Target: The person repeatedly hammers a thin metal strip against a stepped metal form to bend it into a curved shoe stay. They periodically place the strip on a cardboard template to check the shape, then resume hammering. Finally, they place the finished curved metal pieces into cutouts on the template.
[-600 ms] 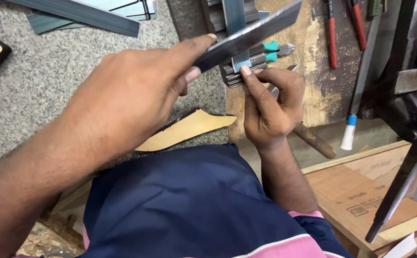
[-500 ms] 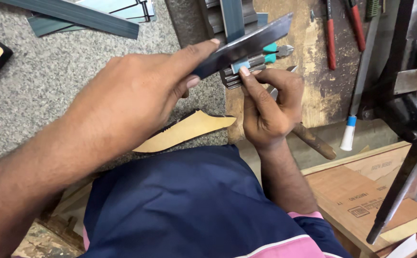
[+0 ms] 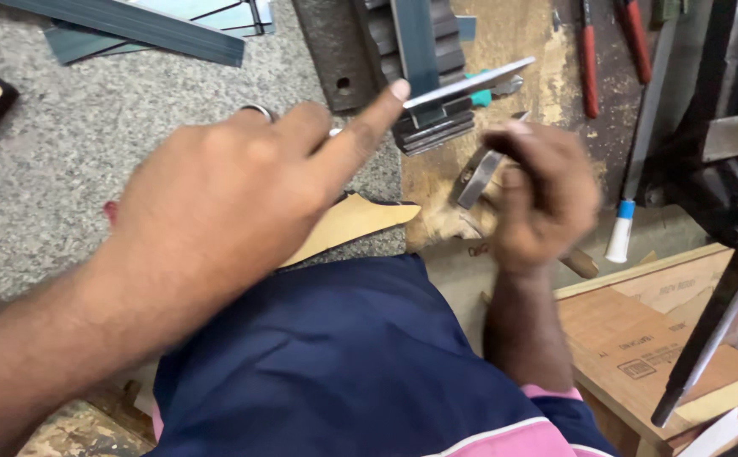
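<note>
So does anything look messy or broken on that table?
Nothing looks broken. The wooden bench top is stained and worn, and a tan offcut juts out at an angle by the left hand. The right hand is blurred, holding a small metal piece.

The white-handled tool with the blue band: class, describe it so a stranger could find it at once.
Start at the black metal press on the right of the wooden bench. Just left of its base, beside the right hand, the tool lies pointing away. Unlike the red-handled tools above it, its handle is white with a blue band.
</note>
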`<state>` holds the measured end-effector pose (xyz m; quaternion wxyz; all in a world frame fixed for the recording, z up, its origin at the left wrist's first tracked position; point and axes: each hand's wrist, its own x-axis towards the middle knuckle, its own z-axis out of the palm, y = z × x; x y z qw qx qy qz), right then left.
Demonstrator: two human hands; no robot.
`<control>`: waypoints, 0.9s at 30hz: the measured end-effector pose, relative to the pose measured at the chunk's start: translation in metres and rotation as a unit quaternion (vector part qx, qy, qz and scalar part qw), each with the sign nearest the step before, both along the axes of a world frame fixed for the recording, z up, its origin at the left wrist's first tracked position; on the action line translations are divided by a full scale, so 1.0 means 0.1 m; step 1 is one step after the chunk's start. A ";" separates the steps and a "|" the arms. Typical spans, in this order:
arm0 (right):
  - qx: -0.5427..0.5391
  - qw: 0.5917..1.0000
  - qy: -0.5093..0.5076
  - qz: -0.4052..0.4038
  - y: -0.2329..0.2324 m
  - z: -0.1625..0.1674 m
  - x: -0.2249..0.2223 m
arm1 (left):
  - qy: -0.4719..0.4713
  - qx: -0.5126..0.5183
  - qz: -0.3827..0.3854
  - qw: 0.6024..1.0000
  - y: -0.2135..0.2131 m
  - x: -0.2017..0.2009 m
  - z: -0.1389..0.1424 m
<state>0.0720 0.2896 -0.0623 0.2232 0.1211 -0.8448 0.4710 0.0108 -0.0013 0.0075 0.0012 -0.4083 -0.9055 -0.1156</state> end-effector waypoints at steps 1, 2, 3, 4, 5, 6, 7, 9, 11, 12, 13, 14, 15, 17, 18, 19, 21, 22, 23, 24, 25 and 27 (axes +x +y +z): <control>0.018 0.999 -0.044 -0.017 0.13 0.02 0.04 | 0.008 -0.009 0.000 1.000 0.00 0.02 0.01; 0.038 0.995 -0.089 -0.036 0.27 0.07 0.13 | 0.014 -0.016 -0.001 1.000 0.00 0.03 0.01; 0.059 0.988 -0.134 -0.056 0.40 0.09 0.21 | 0.021 -0.020 -0.004 1.000 0.02 0.04 0.01; 0.130 0.976 -0.167 -0.052 0.52 0.08 0.28 | 0.027 -0.025 -0.008 0.999 0.02 0.04 0.01; 0.201 0.958 -0.198 -0.047 0.64 0.05 0.34 | 0.033 -0.030 -0.012 0.999 0.03 0.04 0.01; 0.269 0.935 -0.229 -0.040 0.74 -0.02 0.43 | 0.037 -0.035 -0.016 0.999 0.02 0.04 0.00; 0.333 0.907 -0.250 -0.069 0.80 -0.13 0.57 | 0.037 -0.023 -0.019 0.999 0.03 0.04 -0.01; 0.452 0.837 -0.282 -0.124 0.88 -0.37 0.84 | 0.039 -0.001 -0.026 0.999 0.02 0.03 -0.04; 0.435 0.836 -0.315 -0.110 0.91 -0.50 0.99 | 0.042 -0.020 -0.035 0.998 0.03 0.02 -0.05; 0.427 0.834 -0.333 -0.103 0.92 -0.51 1.04 | 0.042 -0.028 -0.041 0.998 0.03 0.02 -0.05; 0.399 0.840 -0.352 -0.105 0.94 -0.47 1.06 | 0.036 -0.021 -0.040 0.998 0.03 0.02 -0.05; 0.371 0.845 -0.369 -0.107 0.97 -0.39 1.06 | 0.032 -0.014 -0.037 0.999 0.04 0.02 -0.05; 0.342 0.850 -0.385 -0.107 1.00 -0.28 1.05 | 0.029 -0.008 -0.033 0.999 0.04 0.01 -0.04; 0.332 0.852 -0.389 -0.110 1.12 0.07 1.03 | 0.028 -0.003 -0.036 0.999 0.05 0.00 -0.03; 0.301 0.858 -0.397 -0.124 1.19 0.27 1.02 | 0.026 0.001 -0.037 0.999 0.06 -0.01 -0.03; 0.411 0.863 -0.262 -0.133 1.23 0.45 1.06 | 0.034 -0.001 -0.036 0.999 0.06 -0.02 -0.03; 0.344 0.923 -0.123 -0.123 1.29 0.71 1.06 | 0.041 -0.004 -0.041 0.998 0.07 -0.02 -0.02; 0.288 0.948 -0.080 -0.111 1.28 0.82 1.06 | 0.024 -0.013 -0.044 0.999 0.07 -0.02 -0.02; 0.251 0.960 -0.075 -0.101 1.24 0.91 1.06 | 0.012 -0.023 -0.047 0.999 0.07 -0.01 -0.02; 0.231 0.963 -0.089 -0.103 1.15 0.99 1.06 | 0.007 -0.034 -0.048 0.998 0.07 -0.01 -0.02; 0.211 0.966 -0.102 -0.111 1.05 1.08 1.05 | 0.007 -0.027 -0.045 0.999 0.07 -0.01 -0.02; 0.180 0.970 -0.104 -0.124 0.80 1.22 0.94 | 0.000 -0.018 -0.032 0.999 0.07 0.00 -0.02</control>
